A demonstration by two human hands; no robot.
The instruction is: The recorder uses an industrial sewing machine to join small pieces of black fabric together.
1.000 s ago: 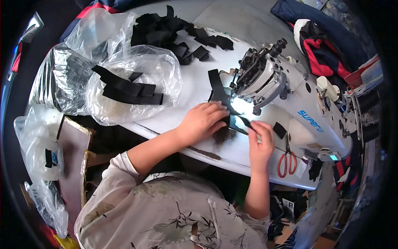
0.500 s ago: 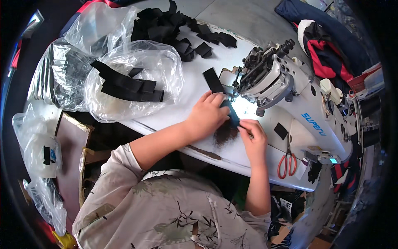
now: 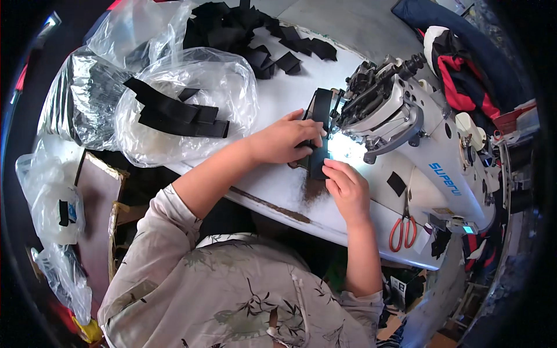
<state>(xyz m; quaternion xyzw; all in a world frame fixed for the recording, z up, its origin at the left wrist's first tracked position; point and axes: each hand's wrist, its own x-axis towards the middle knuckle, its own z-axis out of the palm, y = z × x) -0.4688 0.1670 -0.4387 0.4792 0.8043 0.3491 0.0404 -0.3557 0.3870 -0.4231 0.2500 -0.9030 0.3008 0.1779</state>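
Observation:
A black fabric strip (image 3: 320,107) lies on the white sewing table beside the lit needle area of the sewing machine (image 3: 406,124). My left hand (image 3: 288,139) rests over the strip's middle, its fingers bent and pressing on it. At the near end, my right hand (image 3: 349,188) pinches the strip's edge between thumb and fingers. Part of the strip is hidden under my left fingers. Under those fingers, something dark shows at the strip's left side, too covered to make out.
A clear plastic bag (image 3: 241,87) with black strips (image 3: 180,113) on it lies to the left. Many black pieces (image 3: 226,29) are heaped at the back. Red-handled scissors (image 3: 402,232) and a small black square (image 3: 396,183) lie at right, near the table's front edge (image 3: 348,236).
The strip has turned from a slant to nearly straight away from me. My left hand has shifted slightly left, and my right fingers have closed in on the near end.

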